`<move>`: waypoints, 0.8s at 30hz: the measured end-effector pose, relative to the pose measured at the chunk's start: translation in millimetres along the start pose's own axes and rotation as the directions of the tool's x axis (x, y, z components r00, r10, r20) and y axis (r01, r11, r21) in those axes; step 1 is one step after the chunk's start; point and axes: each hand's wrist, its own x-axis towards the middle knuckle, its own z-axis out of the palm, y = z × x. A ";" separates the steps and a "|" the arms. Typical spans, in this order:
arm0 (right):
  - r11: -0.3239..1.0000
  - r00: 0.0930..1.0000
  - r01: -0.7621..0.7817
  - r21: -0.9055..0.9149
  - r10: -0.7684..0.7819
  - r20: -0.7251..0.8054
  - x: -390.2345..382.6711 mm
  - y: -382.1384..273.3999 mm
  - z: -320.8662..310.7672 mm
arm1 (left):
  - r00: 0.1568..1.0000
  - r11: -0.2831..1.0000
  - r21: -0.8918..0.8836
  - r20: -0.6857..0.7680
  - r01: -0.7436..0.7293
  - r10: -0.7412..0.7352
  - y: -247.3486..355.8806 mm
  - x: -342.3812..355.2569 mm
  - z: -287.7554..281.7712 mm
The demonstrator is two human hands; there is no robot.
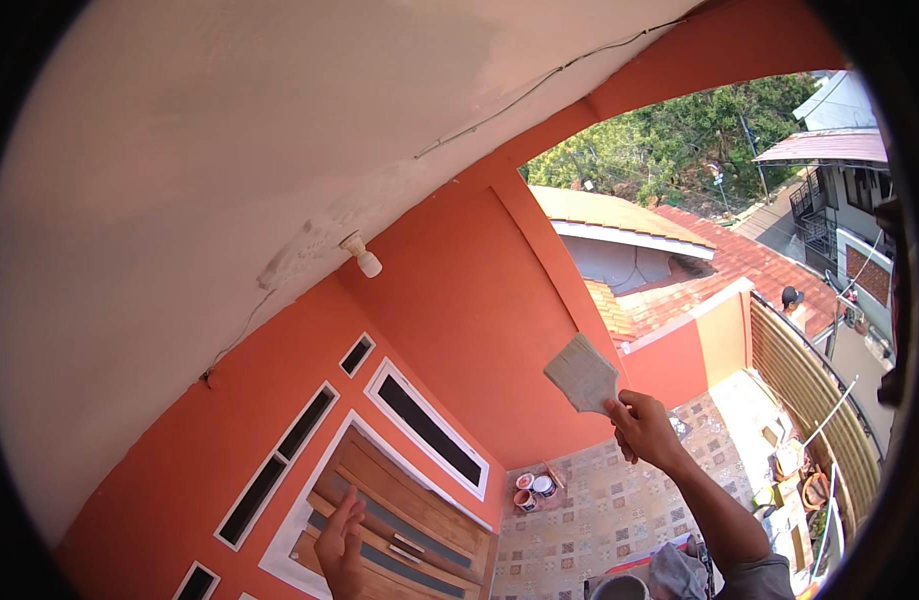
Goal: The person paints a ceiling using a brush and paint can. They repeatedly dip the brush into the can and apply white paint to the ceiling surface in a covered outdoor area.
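Observation:
My right hand (645, 428) grips the handle of a wide flat paintbrush (582, 374), held up in the air. The brush has a broad, pale grey-white head that points up and to the left. Lower left, my left hand (342, 545) is raised with its fingers stretched out, and nothing shows in it. Behind that hand stands a wooden door (410, 510) with dark strips and a white frame. Overhead spreads a pale ceiling (230, 150) with greyish patches, and a white bulb (369, 264) in a holder hangs from it.
Paint cans (543, 486) stand on the patterned tile floor (620, 500). A bucket (620, 588) and a grey cloth (677, 572) are close by at the lower edge. Orange walls (470, 310) surround the porch. A loose cable (540, 85) runs along the ceiling. Beyond the railing, a person in a dark cap (792, 298) shows.

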 end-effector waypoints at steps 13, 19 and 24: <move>0.870 0.848 -0.469 0.151 0.492 -0.198 -160.5 150.7 -52.1 | 0.710 0.581 -0.421 0.522 0.696 -0.473 -164.2 -161.0 241.5; 0.865 0.869 -0.460 0.199 0.485 -0.100 -130.2 165.5 -42.6 | 0.596 0.518 -0.331 0.620 0.788 -0.510 -197.6 -182.7 264.8; 0.850 0.856 -0.502 0.161 0.515 -0.046 -121.8 175.9 -38.8 | 0.449 0.385 -0.248 0.641 0.889 -0.623 -220.8 -205.8 270.9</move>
